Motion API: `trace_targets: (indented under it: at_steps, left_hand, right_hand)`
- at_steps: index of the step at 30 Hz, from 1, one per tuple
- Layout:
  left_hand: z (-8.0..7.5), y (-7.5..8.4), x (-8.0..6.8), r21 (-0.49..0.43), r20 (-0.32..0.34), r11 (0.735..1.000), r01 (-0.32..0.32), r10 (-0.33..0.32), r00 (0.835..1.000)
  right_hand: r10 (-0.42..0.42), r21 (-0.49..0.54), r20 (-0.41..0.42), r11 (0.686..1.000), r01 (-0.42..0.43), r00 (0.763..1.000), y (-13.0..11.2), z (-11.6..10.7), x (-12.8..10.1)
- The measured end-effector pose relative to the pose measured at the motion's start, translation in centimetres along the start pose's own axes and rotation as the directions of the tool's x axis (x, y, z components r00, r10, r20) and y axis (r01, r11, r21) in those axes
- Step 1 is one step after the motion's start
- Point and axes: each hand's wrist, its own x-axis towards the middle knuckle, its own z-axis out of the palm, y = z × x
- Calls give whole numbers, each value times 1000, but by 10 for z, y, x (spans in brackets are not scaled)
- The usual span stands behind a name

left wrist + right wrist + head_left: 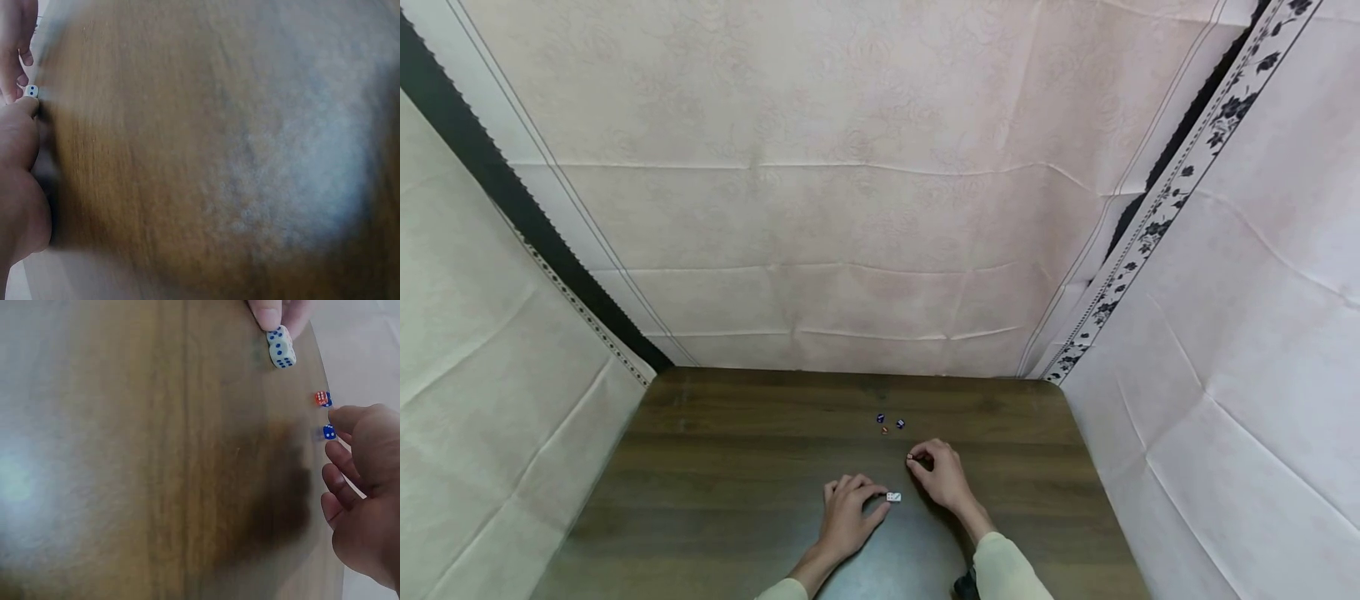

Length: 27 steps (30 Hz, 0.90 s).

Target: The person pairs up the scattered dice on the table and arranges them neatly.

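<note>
My left hand [850, 517] pinches one end of a short row of two white dice [893, 497] with blue pips, thumb and index finger at its left side. The same white dice [282, 355] show end to end in the right wrist view, by the left fingertips. My right hand [943, 477] is farther forward and to the right, its thumb and index finger pinching a tiny pale-and-reddish piece [910, 456], apparently a small die. That piece is hidden in the right wrist view. In the left wrist view, one white die [32, 91] shows at the fingertips.
Beyond the hands, a red die [885, 430] and two blue dice, one on the left [881, 418] and one on the right [900, 423], lie on the brown wooden table [737, 467]. Pale cloth [850, 208] hangs behind the table and along both sides.
</note>
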Motion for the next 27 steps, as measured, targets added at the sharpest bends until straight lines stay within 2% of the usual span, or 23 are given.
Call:
trace_targets:
  at_steps: [7,11,18,22,27]
  left_hand:
    - [2,-1,-1,9,-13,1000,-12,12,1000]
    - [1,-1,0,13,0,1000,6,-6,1000]
    - [-2,2,0,16,3,1000,8,-8,1000]
    - [-1,2,1,14,0,1000,3,-3,1000]
    - [0,2,0,27,-35,999,-29,30,999]
  right_hand:
    - [-139,-61,34,988,141,990,1,3,-10]
    - [-163,-59,60,984,166,985,-1,5,-13]
    - [-147,-72,121,985,156,982,-4,10,-18]
    - [-135,-65,130,987,144,982,-3,13,-19]
    - [-116,-60,127,990,124,985,-2,16,-19]
